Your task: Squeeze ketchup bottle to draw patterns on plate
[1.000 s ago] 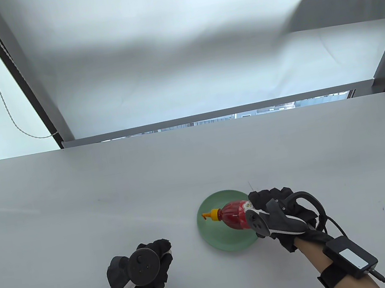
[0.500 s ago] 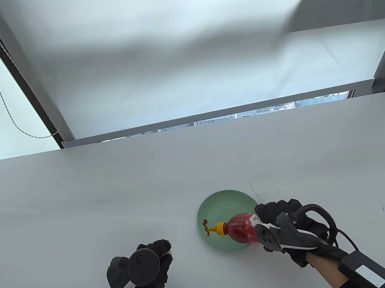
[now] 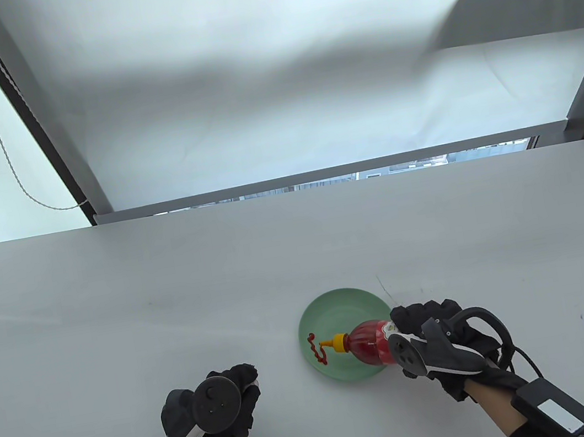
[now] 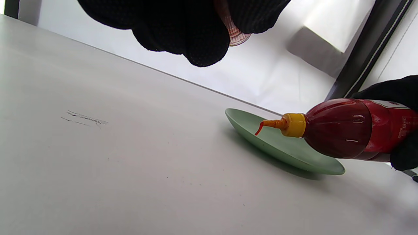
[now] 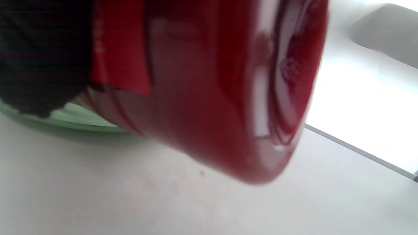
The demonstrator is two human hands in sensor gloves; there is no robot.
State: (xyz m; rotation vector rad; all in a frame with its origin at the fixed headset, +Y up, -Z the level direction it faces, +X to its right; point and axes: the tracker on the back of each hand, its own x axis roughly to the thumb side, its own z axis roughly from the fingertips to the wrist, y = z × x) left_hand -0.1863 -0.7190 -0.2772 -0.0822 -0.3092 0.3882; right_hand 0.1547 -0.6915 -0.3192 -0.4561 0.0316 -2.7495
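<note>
Right grip (image 3: 430,340): wrapped around the ketchup bottle (image 3: 369,342), tipped sideways over the green plate (image 3: 341,311)
Ketchup: red squiggle (image 3: 317,349) at the plate's left edge (nozzle just beside it)
Left grip (image 3: 212,410): on the surface, fingers curled, holding nothing visible

A pale grey tabletop (image 3: 169,284) with rounded far corners carries the scene. A round green plate (image 3: 335,309) lies flat on it, near the front edge and a little right of centre. The left hand (image 3: 212,410) rests on the tabletop, left of the plate. Faint scuff marks (image 4: 85,118) show on the surface.
</note>
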